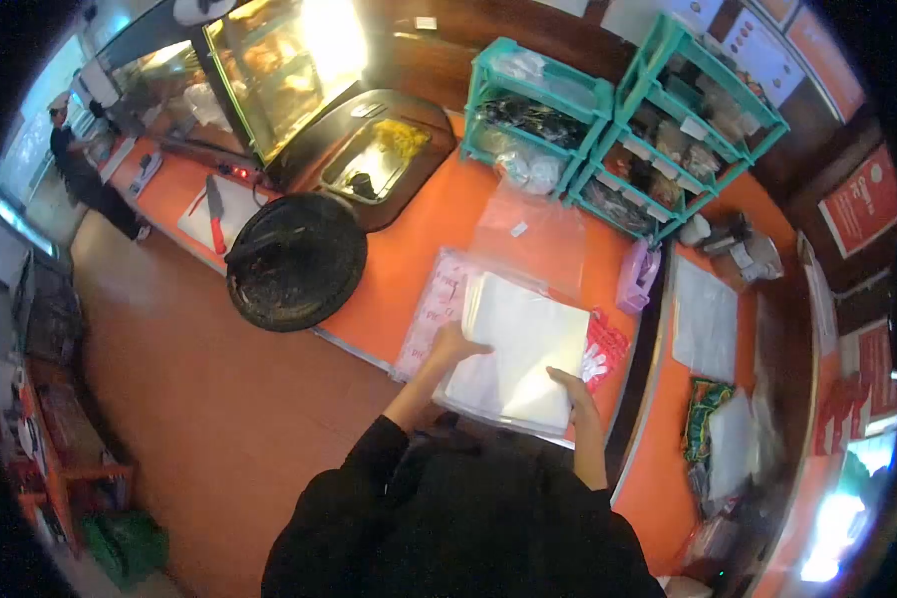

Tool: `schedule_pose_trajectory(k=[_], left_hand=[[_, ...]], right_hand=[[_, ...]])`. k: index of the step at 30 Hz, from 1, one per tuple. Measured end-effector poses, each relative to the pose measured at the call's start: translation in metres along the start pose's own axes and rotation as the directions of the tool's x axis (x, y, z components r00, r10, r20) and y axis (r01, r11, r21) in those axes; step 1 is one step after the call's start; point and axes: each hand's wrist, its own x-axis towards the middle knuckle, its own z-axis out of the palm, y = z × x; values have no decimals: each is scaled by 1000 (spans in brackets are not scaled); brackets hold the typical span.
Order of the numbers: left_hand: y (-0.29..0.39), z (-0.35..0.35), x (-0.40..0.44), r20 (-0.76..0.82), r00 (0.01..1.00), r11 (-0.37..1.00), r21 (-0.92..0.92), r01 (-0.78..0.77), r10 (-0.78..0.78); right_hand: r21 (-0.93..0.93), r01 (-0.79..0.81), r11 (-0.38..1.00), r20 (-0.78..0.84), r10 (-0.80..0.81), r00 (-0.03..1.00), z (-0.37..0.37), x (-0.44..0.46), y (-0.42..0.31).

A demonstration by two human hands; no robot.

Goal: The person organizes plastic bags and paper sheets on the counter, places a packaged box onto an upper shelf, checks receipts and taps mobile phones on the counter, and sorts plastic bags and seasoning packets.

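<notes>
A stack of white sheets (526, 344) lies over the orange counter (389, 289), between my two hands. My left hand (453, 349) grips its left edge, thumb lying on top. At the lower right edge, my right hand (574, 391) holds the stack, its thumb on the top sheet. Beneath and left of the stack is a pink printed sheet (427, 321). A clear plastic bag (533, 239) lies just beyond it. To the right sits a red packet with a white hand print (608, 349).
Green tiered racks (538, 130) stand behind the stack. Further left are a round black lid (297, 261), a metal tray (374, 174) and a knife (215, 214). A purple dispenser (638, 274) sits at the right. Another person (85, 164) stands far left.
</notes>
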Motion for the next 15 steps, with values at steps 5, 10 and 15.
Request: schedule_pose_trajectory(k=[5,10,15], left_hand=[[46,-23,-25,395,913,894,-438,93,99],[33,-25,-47,493,844,771,-614,166,211],[46,7,-31,701,712,822,-431,372,45]], right_hand=[[-39,118,992,32,-117,993,11,-37,0],[113,289,951,82,-298,951,0,-94,-13],[304,238,922,55,-267,962,-23,-130,-37]])
